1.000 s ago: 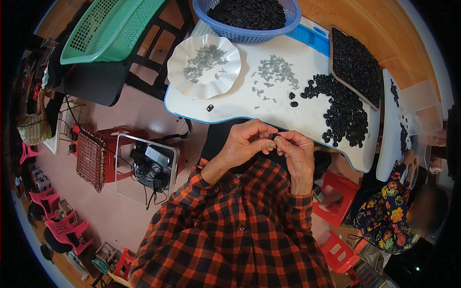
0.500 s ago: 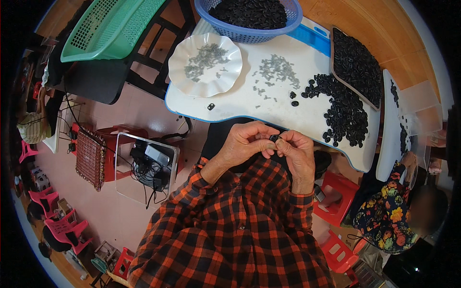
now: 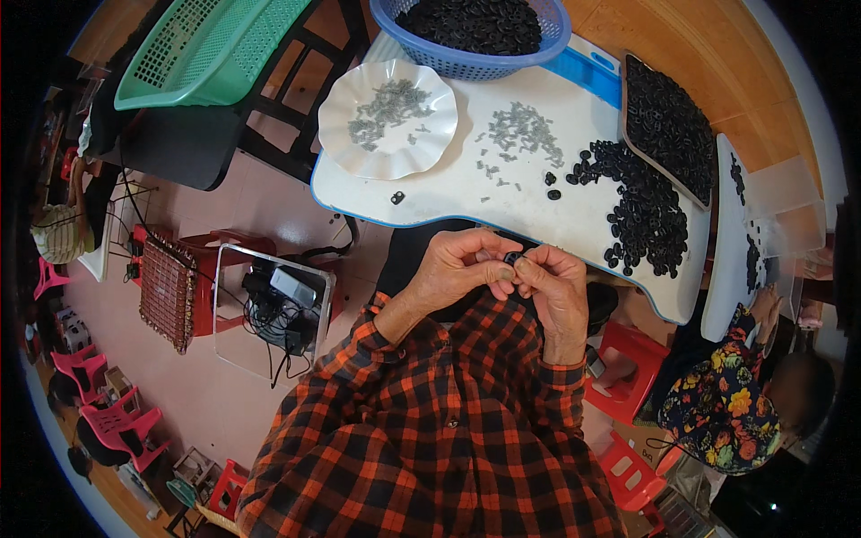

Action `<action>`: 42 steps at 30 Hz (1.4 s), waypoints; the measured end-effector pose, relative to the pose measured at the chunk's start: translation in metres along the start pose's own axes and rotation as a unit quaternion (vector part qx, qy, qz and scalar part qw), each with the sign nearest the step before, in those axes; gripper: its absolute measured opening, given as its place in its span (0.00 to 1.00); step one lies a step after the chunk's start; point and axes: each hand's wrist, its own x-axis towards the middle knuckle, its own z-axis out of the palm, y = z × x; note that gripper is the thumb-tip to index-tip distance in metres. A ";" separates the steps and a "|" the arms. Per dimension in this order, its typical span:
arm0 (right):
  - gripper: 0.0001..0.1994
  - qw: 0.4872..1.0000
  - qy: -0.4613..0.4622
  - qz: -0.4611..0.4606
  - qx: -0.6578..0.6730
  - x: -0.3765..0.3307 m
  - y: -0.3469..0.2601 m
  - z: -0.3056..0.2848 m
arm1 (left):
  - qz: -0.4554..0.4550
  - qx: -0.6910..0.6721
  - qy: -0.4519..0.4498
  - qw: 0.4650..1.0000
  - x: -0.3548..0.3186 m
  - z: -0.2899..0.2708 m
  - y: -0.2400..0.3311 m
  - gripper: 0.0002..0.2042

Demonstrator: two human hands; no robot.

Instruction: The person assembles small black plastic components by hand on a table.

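Note:
Between the fingertips of both hands is a small black oval plastic piece, held just off the near edge of the white table. My left hand pinches it from the left, and my right hand pinches it from the right. Fingers cover most of it. On the table past my hands lie a heap of like black pieces and a scatter of small clear pins. More of these pins rest in a white wavy-rimmed plate. One black piece sits alone near the plate.
At the back stands a blue basket full of black pieces, with a loaded tray to its right. A green basket is at far left. A clear box holds cables. On the right, a person in a flowered top sits at another table.
My hands keep their pinch on the black piece, with only slight finger movement. The table and its contents appear shifted slightly right in the view.

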 end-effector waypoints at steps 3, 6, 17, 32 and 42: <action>0.06 1.000 0.008 0.013 -0.010 0.001 -0.002 0.002 | 0.013 0.021 0.008 1.000 0.000 0.000 0.001 0.13; 0.06 0.999 0.014 0.015 -0.033 0.000 -0.003 0.003 | 0.019 0.045 0.005 0.999 0.000 -0.002 0.000 0.13; 0.08 0.999 -0.001 -0.014 -0.046 -0.004 -0.005 0.010 | -0.007 -0.005 0.020 1.000 -0.003 -0.006 0.000 0.13; 0.08 0.995 0.030 -0.020 -0.089 -0.006 -0.009 0.018 | 0.018 0.003 0.015 1.000 -0.005 -0.005 0.002 0.12; 0.07 0.993 0.036 -0.001 -0.110 -0.006 -0.010 0.022 | 0.040 0.006 -0.001 0.999 -0.007 -0.006 0.001 0.13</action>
